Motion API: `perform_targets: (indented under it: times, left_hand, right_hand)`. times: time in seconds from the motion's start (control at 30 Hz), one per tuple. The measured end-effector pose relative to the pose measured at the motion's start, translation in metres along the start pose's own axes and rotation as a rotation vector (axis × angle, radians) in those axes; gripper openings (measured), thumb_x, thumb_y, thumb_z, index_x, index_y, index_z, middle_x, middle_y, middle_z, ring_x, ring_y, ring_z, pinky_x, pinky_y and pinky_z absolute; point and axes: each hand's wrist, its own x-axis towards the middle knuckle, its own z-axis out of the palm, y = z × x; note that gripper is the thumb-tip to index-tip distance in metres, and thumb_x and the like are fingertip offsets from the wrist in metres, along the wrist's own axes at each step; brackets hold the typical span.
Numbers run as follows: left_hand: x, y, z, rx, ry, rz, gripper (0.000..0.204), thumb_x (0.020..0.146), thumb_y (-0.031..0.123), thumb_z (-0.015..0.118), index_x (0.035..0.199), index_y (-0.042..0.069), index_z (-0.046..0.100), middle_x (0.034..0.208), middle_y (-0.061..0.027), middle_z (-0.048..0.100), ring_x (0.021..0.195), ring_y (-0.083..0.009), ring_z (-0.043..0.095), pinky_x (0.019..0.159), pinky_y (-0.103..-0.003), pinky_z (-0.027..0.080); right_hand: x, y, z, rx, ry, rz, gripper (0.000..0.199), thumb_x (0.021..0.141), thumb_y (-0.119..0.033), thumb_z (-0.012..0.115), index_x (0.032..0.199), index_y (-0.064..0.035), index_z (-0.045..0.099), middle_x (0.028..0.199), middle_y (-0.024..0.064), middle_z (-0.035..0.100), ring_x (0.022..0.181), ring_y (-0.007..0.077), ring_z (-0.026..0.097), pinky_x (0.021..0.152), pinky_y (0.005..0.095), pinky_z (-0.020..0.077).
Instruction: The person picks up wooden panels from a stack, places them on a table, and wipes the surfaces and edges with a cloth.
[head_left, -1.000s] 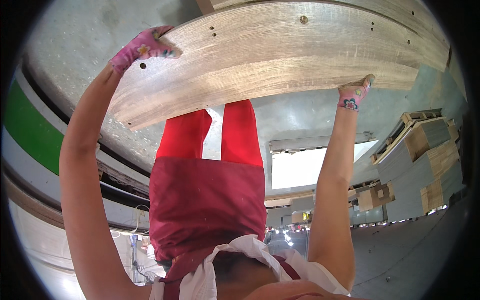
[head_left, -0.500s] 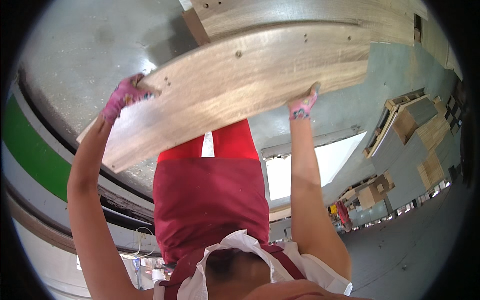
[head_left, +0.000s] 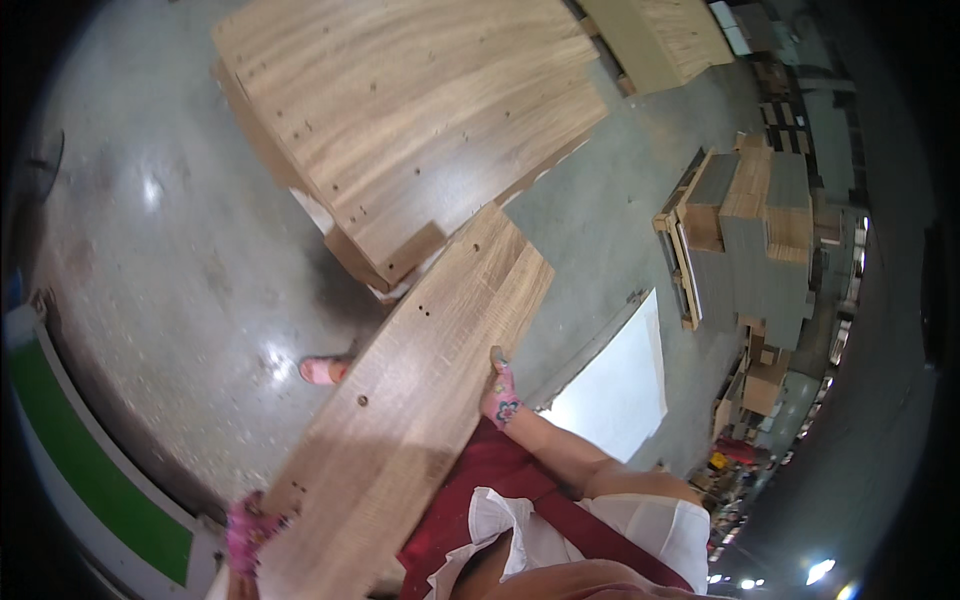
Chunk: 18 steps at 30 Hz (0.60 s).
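A long wood-grain board (head_left: 400, 400) with several drilled holes slants from the lower left up to the middle, held between my two hands. On its left long edge, my left hand (head_left: 250, 535) is closed near the lower end, in a pink patterned glove. My right hand (head_left: 502, 392), gloved alike, grips the opposite long edge near my apron, its thumb on the top face. Fingers beneath the board are hidden. The board's upper end reaches the near corner of a stack of similar wood-grain panels (head_left: 420, 115), overlapping it in view; I cannot tell whether they touch.
A white sheet (head_left: 615, 385) lies on the grey floor to the right. Beyond it stands a pallet (head_left: 680, 255) of stacked panels. More panels (head_left: 665, 40) lie at the far right. A machine with a green stripe (head_left: 100, 470) runs along the left.
The board has swung counterclockwise to a steeper slant, its far end now toward the panel stack. My left hand has come lower and nearer; the view has turned, showing more of the stack.
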Motion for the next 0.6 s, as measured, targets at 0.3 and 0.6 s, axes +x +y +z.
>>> perform_targets:
  times: [0.3, 0.6]
  left_hand:
    - [-0.168, -0.092, -0.053, -0.751, 0.111, 0.138, 0.055, 0.061, 0.030, 0.077, 0.101, -0.002, 0.056, 0.075, -0.0080, 0.062, 0.066, -0.0146, 0.057, 0.057, -0.027, 0.046]
    - [-0.349, -0.123, -0.110, -0.265, 0.419, 0.362, 0.077, 0.070, 0.057, 0.056, 0.123, 0.005, 0.039, 0.095, -0.0204, 0.059, 0.084, -0.0285, 0.060, 0.069, -0.032, 0.048]
  right_hand:
    - [-0.228, 0.014, 0.193, -0.356, 0.024, 0.194, 0.083, 0.067, -0.059, 0.049, 0.127, -0.0023, 0.037, 0.132, 0.0174, 0.035, 0.123, 0.0359, 0.027, 0.100, 0.0527, 0.0167]
    - [-0.328, 0.038, 0.266, -0.652, -0.871, 0.201, 0.061, 0.075, -0.047, 0.048, 0.124, -0.0118, 0.042, 0.128, 0.0073, 0.043, 0.115, 0.0281, 0.040, 0.097, 0.0443, 0.0313]
